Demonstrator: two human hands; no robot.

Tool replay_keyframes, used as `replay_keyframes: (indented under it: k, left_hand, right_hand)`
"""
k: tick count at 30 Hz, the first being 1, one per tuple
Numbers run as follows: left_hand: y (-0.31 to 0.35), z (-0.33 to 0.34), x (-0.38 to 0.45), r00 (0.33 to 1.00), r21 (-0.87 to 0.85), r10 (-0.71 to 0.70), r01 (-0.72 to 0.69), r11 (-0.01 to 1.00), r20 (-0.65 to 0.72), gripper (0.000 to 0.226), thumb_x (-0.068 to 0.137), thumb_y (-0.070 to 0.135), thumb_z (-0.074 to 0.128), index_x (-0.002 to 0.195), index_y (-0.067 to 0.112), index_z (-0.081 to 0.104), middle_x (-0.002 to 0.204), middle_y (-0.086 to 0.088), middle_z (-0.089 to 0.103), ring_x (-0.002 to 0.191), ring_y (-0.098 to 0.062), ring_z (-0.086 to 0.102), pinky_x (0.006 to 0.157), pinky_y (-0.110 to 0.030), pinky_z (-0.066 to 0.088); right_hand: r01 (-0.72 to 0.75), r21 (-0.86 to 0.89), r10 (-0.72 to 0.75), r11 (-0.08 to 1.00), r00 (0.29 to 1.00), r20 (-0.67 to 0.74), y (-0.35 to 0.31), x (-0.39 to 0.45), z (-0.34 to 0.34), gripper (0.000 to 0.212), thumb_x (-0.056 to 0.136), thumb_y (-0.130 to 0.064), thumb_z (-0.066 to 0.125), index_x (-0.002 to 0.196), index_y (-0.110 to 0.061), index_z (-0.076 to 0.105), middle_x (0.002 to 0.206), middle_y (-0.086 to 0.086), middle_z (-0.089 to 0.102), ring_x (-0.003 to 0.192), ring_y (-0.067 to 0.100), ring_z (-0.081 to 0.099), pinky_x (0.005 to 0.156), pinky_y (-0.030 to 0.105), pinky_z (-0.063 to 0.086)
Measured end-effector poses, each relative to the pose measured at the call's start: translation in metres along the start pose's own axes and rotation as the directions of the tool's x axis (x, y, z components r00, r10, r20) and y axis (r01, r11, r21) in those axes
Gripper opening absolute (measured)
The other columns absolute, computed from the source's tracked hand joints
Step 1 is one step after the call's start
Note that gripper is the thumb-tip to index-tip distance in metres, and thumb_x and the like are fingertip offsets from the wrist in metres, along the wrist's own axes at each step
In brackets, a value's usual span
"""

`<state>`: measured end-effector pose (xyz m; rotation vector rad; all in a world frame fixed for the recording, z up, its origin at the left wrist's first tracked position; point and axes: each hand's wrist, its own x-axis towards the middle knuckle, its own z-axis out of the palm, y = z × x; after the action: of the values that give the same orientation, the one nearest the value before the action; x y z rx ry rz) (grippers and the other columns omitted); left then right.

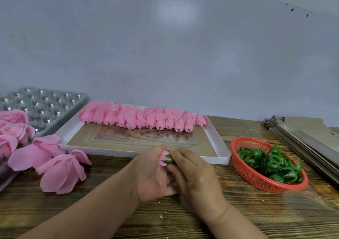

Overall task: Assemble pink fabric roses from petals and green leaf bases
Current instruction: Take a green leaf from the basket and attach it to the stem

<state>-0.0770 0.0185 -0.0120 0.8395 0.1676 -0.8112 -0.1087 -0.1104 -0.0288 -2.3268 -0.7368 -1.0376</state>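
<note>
Loose pink petals (60, 167) lie at left on the wooden table (201, 220). At centre the left hand (152, 176) and right hand (194, 172) each hold a clamped grip on one rosebud (166, 159); it looks light, soft, crushable, best held at its stiffer green base. A red basket (260, 183) sits right, a bare wall behind

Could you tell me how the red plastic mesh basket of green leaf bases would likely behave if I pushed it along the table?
The red plastic mesh basket looks thin-walled and holds only small green plastic leaf bases, so it is probably light and would slide easily on the wooden table. Being wide and shallow, it seems unlikely to tip. Its mesh wall may flex under a push.
</note>
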Motion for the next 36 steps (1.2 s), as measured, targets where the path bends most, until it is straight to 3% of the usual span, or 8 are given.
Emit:
replay_keyframes:
  k: [4,10,15,19,22,25,31,36]
  left_hand:
    - [0.003,-0.003,-0.001,0.996,-0.045,-0.091,0.091,0.995,0.019,0.028,0.089,0.034,0.044,0.095,0.015,0.063,0.084,-0.001,0.047,0.081,-0.016,0.047,0.082,-0.036,0.045]
    - [0.004,-0.009,0.001,0.993,-0.001,-0.105,0.105,0.994,-0.043,0.065,0.098,0.044,0.034,0.071,0.003,0.076,0.079,-0.011,0.069,0.077,-0.023,0.061,0.079,-0.039,0.048]
    - [-0.001,-0.006,0.006,0.998,0.143,0.037,-0.042,0.989,0.041,0.077,0.085,0.074,0.030,0.081,0.012,0.075,0.091,-0.011,0.072,0.084,-0.025,0.069,0.090,-0.045,0.049]
    - [-0.010,0.000,0.002,0.974,0.351,0.152,-0.202,0.914,0.166,0.071,0.058,0.078,0.063,0.088,0.015,0.073,0.095,0.000,0.070,0.085,-0.014,0.067,0.092,-0.042,0.051]
    - [-0.018,-0.001,0.004,0.934,0.287,0.290,-0.342,0.895,0.209,0.049,0.053,0.048,0.085,0.084,0.018,0.062,0.066,0.003,0.046,0.056,-0.007,0.046,0.069,-0.026,0.052]
    - [-0.016,-0.003,0.004,0.904,0.206,0.380,-0.417,0.885,0.196,0.054,0.058,0.025,0.087,0.107,0.018,0.066,0.087,-0.009,0.055,0.045,-0.003,0.036,0.048,-0.017,0.043]
    - [-0.012,-0.005,-0.001,0.857,0.282,0.404,-0.493,0.823,0.320,0.056,0.042,0.047,0.093,0.089,0.020,0.078,0.100,-0.015,0.069,0.050,-0.010,0.046,0.037,-0.016,0.037]
    - [-0.010,0.000,0.000,0.885,0.149,0.433,-0.458,0.876,0.171,0.041,0.052,0.038,0.080,0.084,0.012,0.079,0.085,-0.007,0.064,0.048,-0.005,0.048,0.042,-0.016,0.036]
  right_hand:
    - [0.124,-0.224,-0.113,0.967,0.992,0.062,-0.006,0.002,0.000,0.045,0.099,-0.032,0.034,0.107,-0.003,0.068,0.089,0.009,0.068,0.068,0.025,0.065,0.048,0.029,0.051]
    - [0.162,-0.290,-0.113,0.943,0.978,0.177,-0.007,-0.002,0.004,0.035,0.086,-0.026,0.047,0.105,-0.005,0.067,0.086,0.006,0.066,0.065,0.023,0.063,0.046,0.028,0.049]
    - [-0.231,0.040,0.229,0.972,0.972,0.055,-0.005,-0.003,0.005,0.021,0.082,-0.024,0.060,0.099,-0.015,0.070,0.084,0.002,0.069,0.074,0.022,0.064,0.062,0.034,0.052]
    - [-0.591,0.628,0.648,0.506,0.742,0.176,-0.003,0.005,-0.002,0.007,0.080,-0.008,0.069,0.080,-0.013,0.073,0.065,0.009,0.066,0.058,0.021,0.058,0.059,0.036,0.053]
    - [-0.621,0.781,0.675,0.066,0.605,0.423,-0.009,0.009,-0.003,0.014,0.065,-0.019,0.072,0.072,-0.006,0.074,0.054,0.011,0.059,0.046,0.015,0.054,0.046,0.025,0.049]
    - [-0.591,0.782,0.589,-0.198,0.566,0.577,-0.013,0.011,0.000,0.028,0.057,-0.022,0.071,0.074,0.000,0.071,0.054,0.014,0.057,0.043,0.016,0.056,0.044,0.025,0.051]
    - [-0.554,0.754,0.465,-0.354,0.595,0.656,-0.013,0.010,0.000,0.023,0.069,-0.016,0.063,0.084,-0.004,0.076,0.056,0.011,0.058,0.043,0.015,0.057,0.042,0.024,0.051]
    - [-0.539,0.819,0.507,-0.198,0.658,0.556,-0.010,0.006,0.003,0.029,0.070,-0.007,0.066,0.096,0.004,0.069,0.077,0.022,0.064,0.062,0.022,0.063,0.059,0.027,0.057]
